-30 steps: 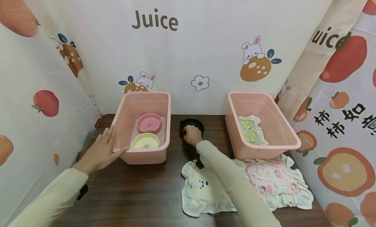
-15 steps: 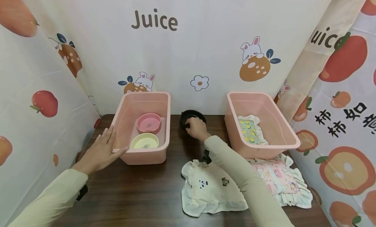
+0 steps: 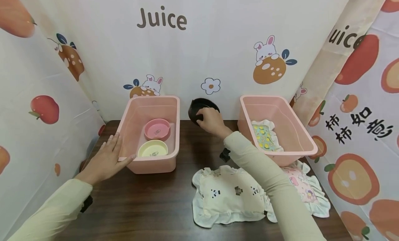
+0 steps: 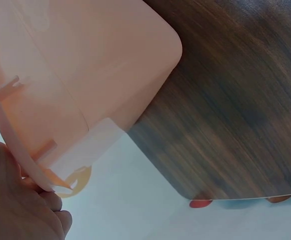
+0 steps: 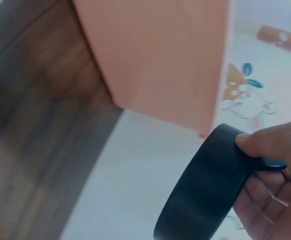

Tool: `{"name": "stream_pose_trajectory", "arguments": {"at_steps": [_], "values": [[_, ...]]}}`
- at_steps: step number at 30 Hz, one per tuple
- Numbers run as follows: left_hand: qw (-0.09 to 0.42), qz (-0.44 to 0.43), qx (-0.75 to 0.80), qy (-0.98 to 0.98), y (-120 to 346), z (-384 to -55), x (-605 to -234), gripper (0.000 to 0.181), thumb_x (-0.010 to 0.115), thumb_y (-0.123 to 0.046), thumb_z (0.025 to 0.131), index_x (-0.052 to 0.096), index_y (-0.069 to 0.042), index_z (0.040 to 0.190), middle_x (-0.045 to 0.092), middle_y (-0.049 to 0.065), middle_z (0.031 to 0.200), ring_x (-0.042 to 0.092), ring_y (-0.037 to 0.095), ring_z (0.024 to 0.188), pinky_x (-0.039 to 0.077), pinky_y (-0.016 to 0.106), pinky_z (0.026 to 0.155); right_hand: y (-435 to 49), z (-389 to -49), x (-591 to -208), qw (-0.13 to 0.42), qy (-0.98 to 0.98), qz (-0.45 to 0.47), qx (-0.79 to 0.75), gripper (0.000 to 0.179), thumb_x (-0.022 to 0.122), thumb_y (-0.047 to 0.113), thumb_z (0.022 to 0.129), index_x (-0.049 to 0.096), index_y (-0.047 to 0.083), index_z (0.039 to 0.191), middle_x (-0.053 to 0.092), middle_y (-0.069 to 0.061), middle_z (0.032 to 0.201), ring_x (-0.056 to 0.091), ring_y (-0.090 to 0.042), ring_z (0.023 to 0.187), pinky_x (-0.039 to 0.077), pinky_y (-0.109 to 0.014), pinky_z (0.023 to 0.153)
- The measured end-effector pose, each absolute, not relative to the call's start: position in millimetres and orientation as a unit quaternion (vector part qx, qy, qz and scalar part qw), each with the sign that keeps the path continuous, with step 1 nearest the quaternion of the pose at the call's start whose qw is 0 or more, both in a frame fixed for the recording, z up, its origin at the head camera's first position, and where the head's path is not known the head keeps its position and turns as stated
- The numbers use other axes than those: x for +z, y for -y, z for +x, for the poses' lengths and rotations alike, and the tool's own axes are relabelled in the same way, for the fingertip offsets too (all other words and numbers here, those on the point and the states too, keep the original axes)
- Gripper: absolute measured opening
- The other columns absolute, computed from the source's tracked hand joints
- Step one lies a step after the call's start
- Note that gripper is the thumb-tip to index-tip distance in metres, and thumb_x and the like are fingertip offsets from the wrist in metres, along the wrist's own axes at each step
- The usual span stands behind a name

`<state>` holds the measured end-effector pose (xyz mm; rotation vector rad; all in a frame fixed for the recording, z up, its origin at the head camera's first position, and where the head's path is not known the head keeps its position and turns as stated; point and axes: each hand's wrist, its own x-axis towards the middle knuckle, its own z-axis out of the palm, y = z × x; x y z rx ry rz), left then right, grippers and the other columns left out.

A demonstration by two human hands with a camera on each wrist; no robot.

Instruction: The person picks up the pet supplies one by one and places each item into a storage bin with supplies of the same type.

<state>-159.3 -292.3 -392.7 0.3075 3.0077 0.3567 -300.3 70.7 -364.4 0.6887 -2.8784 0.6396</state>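
Near the frame's centre, the right hand [image 3: 214,122] pinches the tilted black bowl [image 3: 199,105] above the worktop [image 3: 134,203], while the left hand [image 3: 104,160] rests straight-fingered on the leftmost pink bin [image 3: 157,165], perhaps to steady it.

In the left tub [image 3: 152,166], one bowl [image 3: 152,148] is placed before another bowl [image 3: 157,129]; in the right tub [image 3: 265,105], a cushion [image 3: 264,137]. Between the tubs, a third bowl [image 3: 194,109] is held above the table [image 3: 140,206]. Before the right tub, a second cushion [image 3: 308,192] is laid, left of it a third cushion [image 3: 229,197].
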Motion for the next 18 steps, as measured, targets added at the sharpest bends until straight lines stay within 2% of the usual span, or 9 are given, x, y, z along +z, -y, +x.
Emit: {"name": "stream_pose_trajectory", "arguments": {"at_steps": [3, 8, 18], "values": [[0.05, 0.098, 0.12, -0.987, 292, -160, -392, 0.1, 0.041, -0.065, 0.092, 0.003, 0.007, 0.15, 0.002, 0.031, 0.156, 0.005, 0.05, 0.142, 0.013, 0.065, 0.111, -66, -301, -349, 0.066, 0.946, 0.239, 0.21, 0.025, 0.07, 0.018, 0.087, 0.071, 0.008, 0.11, 0.069, -0.007, 0.109, 0.062, -0.018, 0.069, 0.055, -0.037, 0.069], [0.047, 0.096, 0.117, -0.987, 292, -161, -395, 0.1, 0.041, -0.065, 0.092, 0.004, 0.007, 0.15, 0.002, 0.03, 0.156, 0.004, 0.05, 0.142, 0.013, 0.064, 0.111, -54, -305, -330, 0.074, 0.94, 0.261, 0.209, 0.026, 0.07, 0.019, 0.088, 0.071, 0.008, 0.111, 0.069, -0.006, 0.111, 0.066, -0.019, 0.09, 0.055, -0.037, 0.079], [0.042, 0.101, 0.107, -0.988, 292, -160, -393, 0.099, 0.041, -0.065, 0.092, 0.008, 0.01, 0.149, 0.004, 0.031, 0.155, 0.005, 0.049, 0.142, 0.014, 0.063, 0.111, -5, -307, -294, 0.077, 0.928, 0.279, 0.236, 0.023, 0.071, 0.02, 0.086, 0.074, 0.01, 0.107, 0.071, -0.002, 0.107, 0.064, -0.019, 0.102, 0.053, -0.036, 0.085]]}}
